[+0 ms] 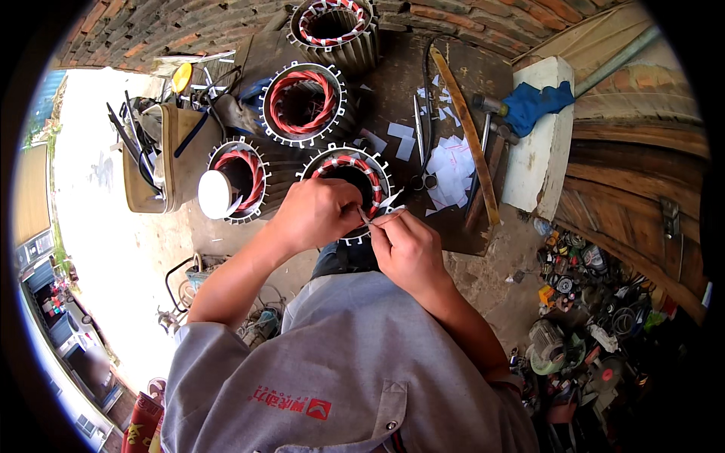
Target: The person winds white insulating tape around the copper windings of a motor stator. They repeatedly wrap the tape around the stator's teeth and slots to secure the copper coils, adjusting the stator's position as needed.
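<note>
Both my hands meet over the near rim of a motor stator [387, 177], whose red winding [351, 162] is tied with white bands. My left hand [317, 215] is closed at the rim, its fingertips together at a thin pale strand. In a pinch, my right hand [408, 245] holds the same thin strand [365, 217] from the other side; whether it is wire or cord I cannot make out. A white paper flap [391, 199] sticks up beside my right fingers. My left hand hides part of the winding.
More stators [303, 106] with red windings stand behind and to the left; a white round lid [215, 194] rests on one. Scissors [424, 182], paper pieces [453, 170] and a long wooden strip [464, 124] lie right. A beige bucket [170, 158] of tools stands left.
</note>
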The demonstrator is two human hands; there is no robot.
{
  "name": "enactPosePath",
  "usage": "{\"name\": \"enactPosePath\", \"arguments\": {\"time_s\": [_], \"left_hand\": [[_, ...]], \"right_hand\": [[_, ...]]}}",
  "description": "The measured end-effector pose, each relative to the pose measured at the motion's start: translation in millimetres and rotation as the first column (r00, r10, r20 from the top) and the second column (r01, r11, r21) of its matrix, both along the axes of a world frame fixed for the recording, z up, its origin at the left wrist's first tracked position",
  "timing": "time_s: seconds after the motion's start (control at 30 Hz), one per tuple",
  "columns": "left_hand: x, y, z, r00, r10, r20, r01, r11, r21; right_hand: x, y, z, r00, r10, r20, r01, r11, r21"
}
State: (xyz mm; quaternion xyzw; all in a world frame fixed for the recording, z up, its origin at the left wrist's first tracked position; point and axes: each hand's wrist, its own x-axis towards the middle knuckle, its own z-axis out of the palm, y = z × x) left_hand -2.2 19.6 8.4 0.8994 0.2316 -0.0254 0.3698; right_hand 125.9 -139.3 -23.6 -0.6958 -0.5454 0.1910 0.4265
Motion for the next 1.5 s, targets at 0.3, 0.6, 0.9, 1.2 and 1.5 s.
{"name": "enactPosePath", "arguments": {"time_s": [0.3,0.6,0.9,1.2,1.5], "left_hand": [[7,5,4,0.976,-0.115,-0.183,0.117,0.993,-0.002],[9,3,-4,0.98,-0.111,-0.167,0.12,0.992,0.045],[3,-26,2,0.974,0.226,-0.028,-0.227,0.973,-0.036],[-14,-33,2,0.985,0.115,0.131,-0.108,0.993,-0.055],[-14,-62,-15,0.939,0.139,0.313,-0.208,0.958,0.198]], "right_hand": [[-1,0,-1,1.0,-0.002,-0.023,0.002,1.0,0.004],[-1,1,-2,0.999,0.005,-0.032,-0.005,1.0,0.013],[0,3,-2,0.999,0.001,0.033,-0.001,1.0,0.0],[43,0,-2,0.987,-0.076,0.139,0.063,0.994,0.091],[46,10,7,0.522,0.115,-0.845,-0.303,0.951,-0.058]]}}
